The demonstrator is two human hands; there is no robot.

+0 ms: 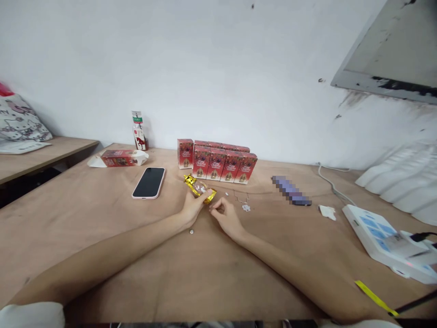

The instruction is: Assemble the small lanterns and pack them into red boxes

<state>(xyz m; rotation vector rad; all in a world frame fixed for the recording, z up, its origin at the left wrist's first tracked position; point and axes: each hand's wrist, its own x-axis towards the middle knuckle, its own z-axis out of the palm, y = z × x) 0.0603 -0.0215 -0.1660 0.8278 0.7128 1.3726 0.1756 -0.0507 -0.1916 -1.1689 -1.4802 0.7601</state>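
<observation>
My left hand [193, 206] is closed around a small clear bottle with gold ends [199, 187], held just above the wooden table [143, 259]. My right hand [226, 217] rests beside it with fingers curled in a pinch near the bottle's gold end; what it pinches is too small to make out. Just behind the hands stands a row of several red boxes [218, 163]. A tiny white piece [191, 231] lies under my left wrist, and a thin wire with a small tag [243, 203] lies right of my right hand.
A black phone in a pink case [149, 182] lies left of the boxes. A flattened red box [119, 157] and an upright carton [139, 131] sit at the back left. A white device [382, 237], a cable [332, 182] and a yellow strip [373, 297] are at the right.
</observation>
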